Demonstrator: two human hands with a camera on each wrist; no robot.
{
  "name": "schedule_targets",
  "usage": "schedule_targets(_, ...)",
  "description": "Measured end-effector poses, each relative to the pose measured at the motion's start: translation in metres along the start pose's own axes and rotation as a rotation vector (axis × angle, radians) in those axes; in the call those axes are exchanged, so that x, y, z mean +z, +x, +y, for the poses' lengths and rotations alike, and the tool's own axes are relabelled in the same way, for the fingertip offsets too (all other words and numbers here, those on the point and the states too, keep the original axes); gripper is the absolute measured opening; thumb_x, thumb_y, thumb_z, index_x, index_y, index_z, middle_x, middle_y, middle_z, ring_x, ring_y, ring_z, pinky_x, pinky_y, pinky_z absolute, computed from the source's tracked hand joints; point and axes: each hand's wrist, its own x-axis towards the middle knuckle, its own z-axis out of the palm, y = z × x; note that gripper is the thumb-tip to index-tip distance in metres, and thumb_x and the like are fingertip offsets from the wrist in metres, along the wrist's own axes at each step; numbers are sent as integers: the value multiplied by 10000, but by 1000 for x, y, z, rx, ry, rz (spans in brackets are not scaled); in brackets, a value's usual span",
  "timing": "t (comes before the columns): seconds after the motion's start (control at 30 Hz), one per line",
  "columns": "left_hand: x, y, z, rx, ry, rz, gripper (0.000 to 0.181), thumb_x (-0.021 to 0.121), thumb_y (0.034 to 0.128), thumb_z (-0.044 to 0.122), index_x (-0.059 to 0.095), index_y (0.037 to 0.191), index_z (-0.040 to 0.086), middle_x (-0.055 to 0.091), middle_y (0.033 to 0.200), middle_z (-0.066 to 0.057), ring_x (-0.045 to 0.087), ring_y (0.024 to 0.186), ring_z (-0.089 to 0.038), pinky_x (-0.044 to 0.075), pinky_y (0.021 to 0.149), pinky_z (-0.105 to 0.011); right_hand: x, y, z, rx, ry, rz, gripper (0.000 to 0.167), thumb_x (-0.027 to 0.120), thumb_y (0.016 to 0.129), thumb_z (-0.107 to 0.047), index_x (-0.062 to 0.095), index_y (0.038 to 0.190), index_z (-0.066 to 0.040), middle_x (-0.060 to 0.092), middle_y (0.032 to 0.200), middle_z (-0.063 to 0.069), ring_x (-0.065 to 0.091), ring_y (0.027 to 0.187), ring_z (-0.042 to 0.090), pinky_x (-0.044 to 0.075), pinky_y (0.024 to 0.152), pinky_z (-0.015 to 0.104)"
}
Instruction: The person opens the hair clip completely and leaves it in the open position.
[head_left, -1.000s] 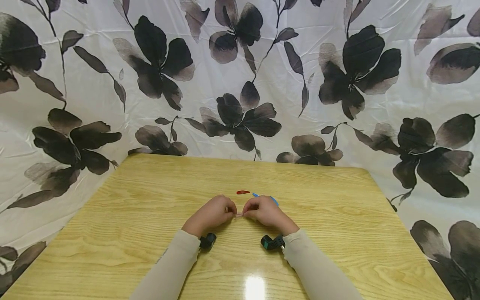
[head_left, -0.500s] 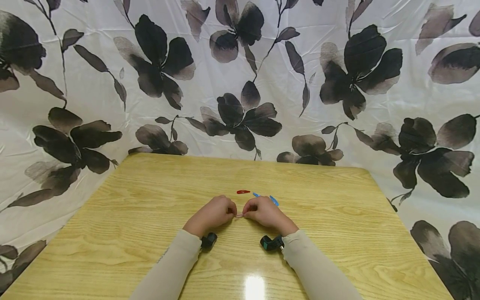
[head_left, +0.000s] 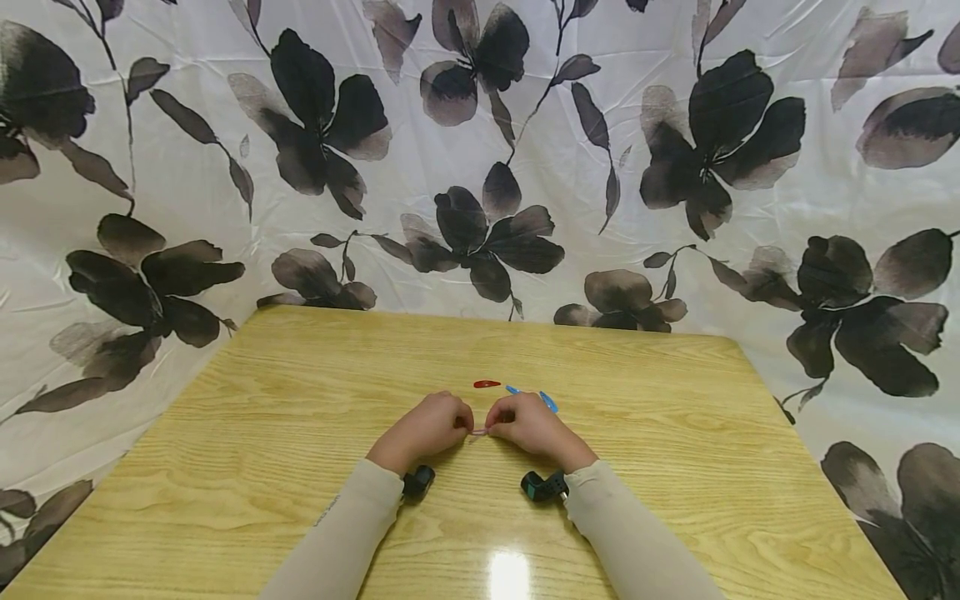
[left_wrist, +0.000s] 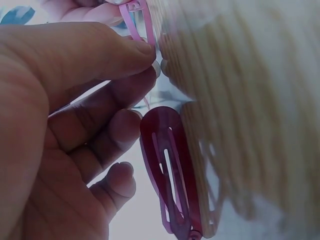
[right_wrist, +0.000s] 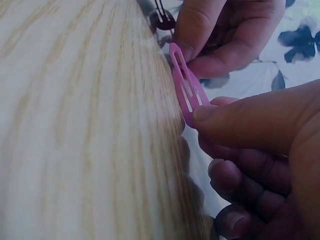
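A pink snap hair clip (right_wrist: pixel 187 82) spans the gap between the two hands, just above the table. My left hand (head_left: pixel 433 421) pinches one end of it between thumb and index finger. My right hand (head_left: pixel 531 423) pinches the wider end in the same way, with the thumb (right_wrist: pixel 240 120) on top. In the left wrist view, the other fingers of the left hand curl loosely beneath, close to a dark red snap clip (left_wrist: pixel 167 165). That red clip (head_left: pixel 487 384) lies on the table beyond the hands.
Blue clips (head_left: pixel 549 402) lie just behind the right hand, which partly hides them. The wooden table (head_left: pixel 300 375) ends at a floral cloth (head_left: pixel 480 150) hanging at the back and sides. Each wrist wears a small black camera (head_left: pixel 418 482).
Both hands stay almost in place, still pinching the pink clip. A thin part of the clip now shows slightly lower between the fingers.
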Motion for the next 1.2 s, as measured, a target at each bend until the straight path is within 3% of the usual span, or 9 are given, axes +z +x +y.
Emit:
schedule_targets(0.3,-2,0,1,-6,-1,-13,159,614,886,61,748,862,142,691,837,61,563,857,-129,486,811,-336,-6,-1,3,66,127,-46,57,682,906,-283,728,908,-248,695,871,-116,568,759,108,477,704,285)
schedule_targets(0.57,-4,0,0,-1,-14,-13,174,596,893,50,746,882,138,696,875,42,591,875,-154,500,818,-355,-14,1,6,64,253,-23,165,633,944,-230,726,1025,-121,688,964,12,564,762,126,470,695,277)
schedule_targets(0.77,-5,0,0,-32,-18,-10,138,617,894,88,747,912,132,692,901,40,612,868,-142,510,810,-343,-21,1,4,99,343,-7,219,631,945,-223,714,1069,-62,692,1010,52,551,747,141,469,659,275)
schedule_targets(0.97,-15,5,2,-78,-28,-5,159,601,900,88,742,968,110,692,955,8,603,837,-144,511,773,-340,-27,5,3,101,354,0,246,633,944,-225,700,1095,-42,688,1043,46,584,861,132,483,765,302)
schedule_targets(1.2,-25,12,3,-88,3,16,199,569,922,95,734,1032,88,708,1002,-11,645,897,-162,524,821,-357,-35,11,-2,101,325,0,240,635,943,-216,703,1086,-36,679,1033,52,564,858,158,469,761,308)
